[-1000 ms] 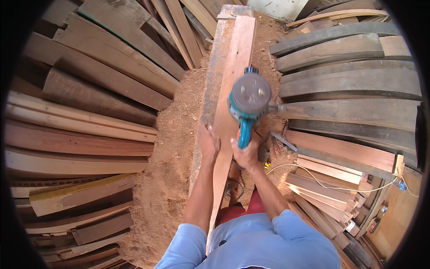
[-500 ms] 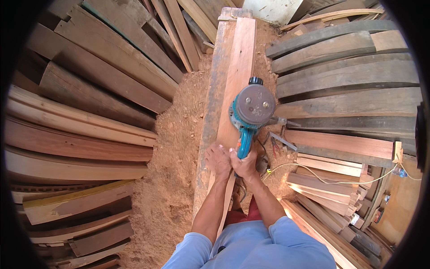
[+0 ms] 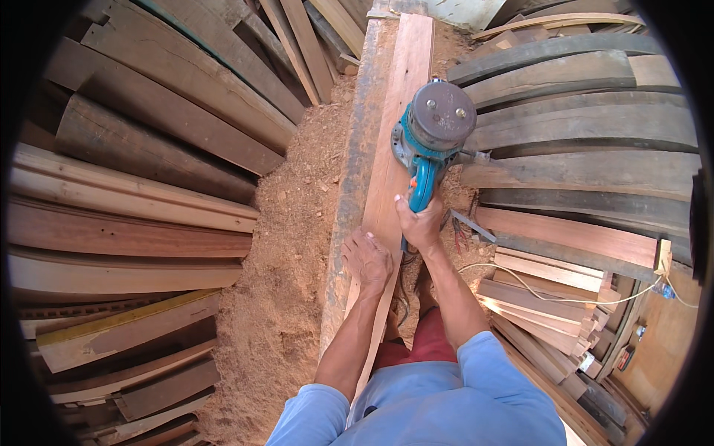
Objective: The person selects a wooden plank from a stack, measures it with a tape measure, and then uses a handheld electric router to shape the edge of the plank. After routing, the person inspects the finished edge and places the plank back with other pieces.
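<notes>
A pale reddish plank [image 3: 407, 52] runs lengthwise on a weathered timber beam [image 3: 357, 111]. Toward the plank's far part sits a teal power tool [image 3: 442, 115] with a round grey top and a rear handle. My right hand [image 3: 420, 221] is closed on that handle, thumb toward the left. Lower down, my left hand [image 3: 367, 259] rests on the plank, its fingers curled toward the left edge. A cord hangs below the tool, partly hidden by my right arm. The tool's underside is out of sight.
Stacked boards line the left [image 3: 126, 230] and right [image 3: 573, 178]. Sawdust [image 3: 282, 238] covers the ground beside the beam. A thin metal bar [image 3: 473, 226], a pale cord [image 3: 535, 290] and shorter offcuts [image 3: 543, 312] lie at the lower right.
The tool and my right hand dipped toward me, then moved farther along the plank and rightward. My left hand has come nearer to me than a second ago, fingers now more curled.
</notes>
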`<action>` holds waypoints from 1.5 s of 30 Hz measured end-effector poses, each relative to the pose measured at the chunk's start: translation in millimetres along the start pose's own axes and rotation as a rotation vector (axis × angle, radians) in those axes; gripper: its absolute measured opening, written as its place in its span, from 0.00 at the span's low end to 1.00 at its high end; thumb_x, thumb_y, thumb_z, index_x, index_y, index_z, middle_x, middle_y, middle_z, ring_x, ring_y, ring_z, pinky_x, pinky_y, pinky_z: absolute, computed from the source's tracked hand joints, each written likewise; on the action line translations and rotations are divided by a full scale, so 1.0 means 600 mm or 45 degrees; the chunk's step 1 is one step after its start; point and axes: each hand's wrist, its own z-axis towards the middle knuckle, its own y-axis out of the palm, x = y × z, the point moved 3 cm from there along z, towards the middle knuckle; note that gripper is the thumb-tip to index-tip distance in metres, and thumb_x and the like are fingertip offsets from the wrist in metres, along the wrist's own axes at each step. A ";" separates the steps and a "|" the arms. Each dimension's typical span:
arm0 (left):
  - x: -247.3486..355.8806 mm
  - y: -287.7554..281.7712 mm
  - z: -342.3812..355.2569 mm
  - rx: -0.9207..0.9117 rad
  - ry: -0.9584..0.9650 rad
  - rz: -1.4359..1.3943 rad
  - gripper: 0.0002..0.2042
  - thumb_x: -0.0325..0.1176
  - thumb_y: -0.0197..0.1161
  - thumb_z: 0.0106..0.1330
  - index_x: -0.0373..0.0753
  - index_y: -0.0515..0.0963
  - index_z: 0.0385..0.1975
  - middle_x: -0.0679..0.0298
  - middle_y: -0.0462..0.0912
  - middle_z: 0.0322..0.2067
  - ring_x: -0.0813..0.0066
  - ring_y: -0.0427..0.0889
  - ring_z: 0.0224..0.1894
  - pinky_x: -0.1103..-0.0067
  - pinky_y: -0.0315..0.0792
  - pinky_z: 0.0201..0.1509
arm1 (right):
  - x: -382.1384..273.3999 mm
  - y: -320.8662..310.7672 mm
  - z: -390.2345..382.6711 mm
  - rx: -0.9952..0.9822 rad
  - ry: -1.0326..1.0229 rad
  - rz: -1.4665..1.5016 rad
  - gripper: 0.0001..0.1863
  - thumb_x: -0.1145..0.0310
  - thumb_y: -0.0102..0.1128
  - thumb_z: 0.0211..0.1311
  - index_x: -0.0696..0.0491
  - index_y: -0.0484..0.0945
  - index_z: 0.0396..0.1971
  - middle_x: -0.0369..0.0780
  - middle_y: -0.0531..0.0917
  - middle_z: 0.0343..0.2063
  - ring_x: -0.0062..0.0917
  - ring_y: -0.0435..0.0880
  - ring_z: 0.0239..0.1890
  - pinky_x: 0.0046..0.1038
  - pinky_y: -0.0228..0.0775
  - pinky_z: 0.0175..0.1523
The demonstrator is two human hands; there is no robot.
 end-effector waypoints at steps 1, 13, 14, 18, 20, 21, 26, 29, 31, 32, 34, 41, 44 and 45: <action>0.001 0.000 0.001 0.001 -0.004 0.000 0.16 0.37 0.50 0.73 0.34 0.72 0.53 0.44 0.76 0.48 0.43 0.72 0.52 0.53 0.65 0.55 | 0.000 -0.001 0.013 0.000 -0.031 -0.034 0.20 0.77 0.67 0.54 0.60 0.72 0.48 0.35 0.75 0.27 0.20 0.77 0.28 0.28 0.73 0.40; 0.001 0.001 0.005 -0.083 -0.087 0.089 0.15 0.37 0.50 0.73 0.35 0.72 0.52 0.47 0.75 0.49 0.46 0.71 0.55 0.55 0.64 0.59 | 0.031 0.004 0.300 0.092 -0.146 -0.133 0.24 0.73 0.67 0.52 0.58 0.75 0.51 0.41 0.82 0.32 0.26 0.82 0.32 0.34 0.78 0.43; 0.001 0.001 0.005 -0.088 -0.077 0.082 0.15 0.37 0.50 0.73 0.35 0.72 0.52 0.47 0.75 0.49 0.45 0.71 0.55 0.55 0.64 0.59 | 0.039 0.005 0.317 0.107 -0.184 -0.133 0.24 0.72 0.68 0.52 0.58 0.75 0.51 0.41 0.82 0.32 0.27 0.82 0.32 0.34 0.77 0.44; 0.003 0.000 0.004 -0.111 -0.081 0.071 0.16 0.38 0.49 0.74 0.35 0.72 0.53 0.46 0.75 0.50 0.45 0.71 0.55 0.55 0.63 0.60 | 0.044 -0.001 0.308 0.135 -0.258 -0.089 0.24 0.71 0.69 0.51 0.57 0.75 0.50 0.39 0.81 0.31 0.28 0.82 0.32 0.35 0.77 0.44; 0.000 -0.001 0.005 -0.134 -0.098 0.056 0.17 0.39 0.48 0.74 0.34 0.72 0.54 0.46 0.75 0.52 0.45 0.71 0.56 0.55 0.63 0.61 | 0.033 -0.004 0.266 0.112 -0.211 -0.100 0.24 0.70 0.69 0.51 0.56 0.75 0.50 0.38 0.80 0.29 0.28 0.82 0.31 0.35 0.76 0.43; -0.003 -0.001 0.006 -0.153 -0.107 0.036 0.17 0.39 0.48 0.74 0.34 0.71 0.54 0.45 0.75 0.52 0.45 0.71 0.57 0.55 0.64 0.61 | 0.030 -0.007 0.235 0.087 -0.163 -0.136 0.24 0.70 0.70 0.51 0.56 0.75 0.50 0.38 0.80 0.29 0.28 0.81 0.31 0.35 0.76 0.43; 0.006 -0.008 0.007 -0.129 -0.102 0.014 0.18 0.40 0.48 0.75 0.33 0.72 0.55 0.44 0.76 0.52 0.44 0.72 0.57 0.55 0.65 0.60 | -0.006 -0.034 0.035 -0.058 -0.090 -0.101 0.21 0.70 0.69 0.55 0.58 0.74 0.49 0.39 0.78 0.31 0.26 0.78 0.33 0.34 0.75 0.43; -0.029 0.007 0.009 -0.007 -0.004 -0.197 0.18 0.40 0.47 0.75 0.31 0.73 0.54 0.43 0.77 0.49 0.42 0.74 0.54 0.56 0.67 0.60 | -0.034 -0.044 -0.102 -0.149 0.114 -0.082 0.22 0.70 0.69 0.56 0.59 0.74 0.50 0.42 0.81 0.36 0.28 0.82 0.38 0.36 0.76 0.47; -0.064 0.000 0.014 -0.111 0.004 -0.484 0.21 0.41 0.47 0.76 0.30 0.73 0.56 0.42 0.78 0.52 0.42 0.75 0.56 0.57 0.67 0.62 | -0.042 -0.054 -0.189 -0.206 0.144 -0.084 0.22 0.69 0.69 0.57 0.59 0.73 0.50 0.42 0.80 0.36 0.30 0.83 0.37 0.36 0.77 0.46; -0.076 -0.013 0.005 -0.124 -0.020 -0.505 0.21 0.41 0.46 0.76 0.29 0.73 0.55 0.41 0.78 0.52 0.42 0.76 0.56 0.57 0.67 0.63 | -0.050 -0.058 -0.228 -0.207 0.106 -0.110 0.22 0.70 0.69 0.58 0.59 0.73 0.50 0.42 0.80 0.36 0.30 0.83 0.37 0.35 0.77 0.46; -0.098 -0.049 -0.038 -0.162 -0.061 -0.534 0.21 0.40 0.46 0.76 0.28 0.73 0.55 0.40 0.78 0.51 0.42 0.76 0.55 0.57 0.67 0.63 | -0.035 -0.062 -0.306 -0.191 0.294 -0.021 0.22 0.71 0.69 0.58 0.59 0.72 0.50 0.42 0.80 0.36 0.29 0.84 0.36 0.33 0.78 0.45; -0.176 -0.032 -0.146 -0.117 0.039 -0.101 0.16 0.35 0.50 0.73 0.31 0.75 0.52 0.43 0.79 0.47 0.44 0.75 0.52 0.56 0.66 0.60 | -0.034 -0.032 -0.385 -0.175 0.294 0.028 0.21 0.72 0.70 0.58 0.60 0.72 0.48 0.39 0.79 0.31 0.25 0.82 0.32 0.29 0.76 0.40; -0.175 -0.028 -0.145 -0.076 0.037 -0.095 0.15 0.35 0.51 0.72 0.32 0.76 0.50 0.45 0.79 0.46 0.44 0.75 0.51 0.56 0.66 0.59 | -0.039 -0.023 -0.364 -0.161 0.269 0.007 0.19 0.72 0.70 0.57 0.58 0.73 0.45 0.37 0.77 0.30 0.22 0.79 0.31 0.27 0.74 0.39; -0.172 -0.030 -0.145 -0.091 0.038 -0.095 0.15 0.35 0.51 0.72 0.32 0.76 0.50 0.45 0.79 0.46 0.44 0.75 0.51 0.56 0.66 0.59 | -0.032 -0.022 -0.362 -0.160 0.242 -0.029 0.19 0.72 0.70 0.58 0.59 0.73 0.46 0.40 0.78 0.30 0.26 0.81 0.31 0.30 0.76 0.39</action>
